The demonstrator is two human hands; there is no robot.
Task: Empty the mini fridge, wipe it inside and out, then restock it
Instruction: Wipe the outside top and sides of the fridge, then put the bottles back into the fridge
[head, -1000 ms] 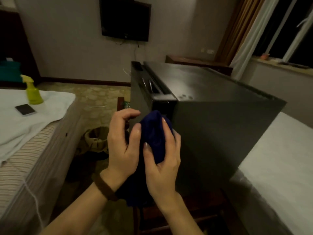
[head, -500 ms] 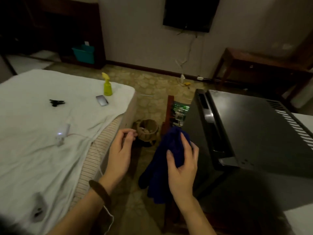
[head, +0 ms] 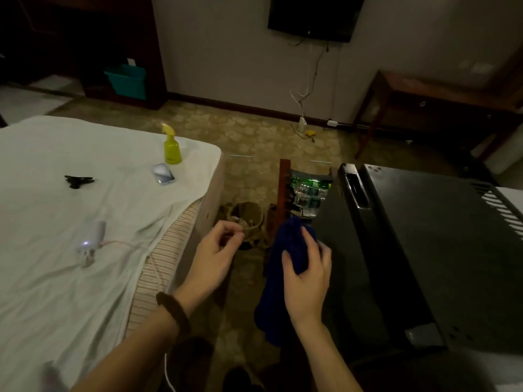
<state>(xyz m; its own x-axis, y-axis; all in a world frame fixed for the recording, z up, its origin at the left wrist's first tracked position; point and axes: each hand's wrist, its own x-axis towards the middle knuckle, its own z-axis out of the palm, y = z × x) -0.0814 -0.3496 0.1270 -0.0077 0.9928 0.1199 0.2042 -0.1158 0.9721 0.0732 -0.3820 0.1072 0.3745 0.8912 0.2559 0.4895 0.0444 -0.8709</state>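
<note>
The black mini fridge [head: 424, 250] fills the right side, seen from above, its door side facing left. My right hand [head: 307, 275] grips a dark blue cloth [head: 285, 250] against the fridge's left face; the cloth hangs down below the hand. My left hand [head: 218, 256] hovers apart to the left, fingers loosely curled, holding nothing. A yellow-green spray bottle [head: 172, 147] stands on the bed's white sheet [head: 56, 222]. Green-labelled bottles [head: 308, 193] lie on a wooden chair seat just beyond the cloth.
On the bed lie a phone [head: 162, 173], a black clip [head: 77, 181] and a small lit device [head: 90, 241] with a cable. A woven basket [head: 246, 219] sits on the floor between bed and chair. A wooden side table [head: 441, 108] stands at the far right wall.
My left hand has let go of the cloth and moved left. The view swung left and down, bringing the bed into sight; my right hand keeps the cloth.
</note>
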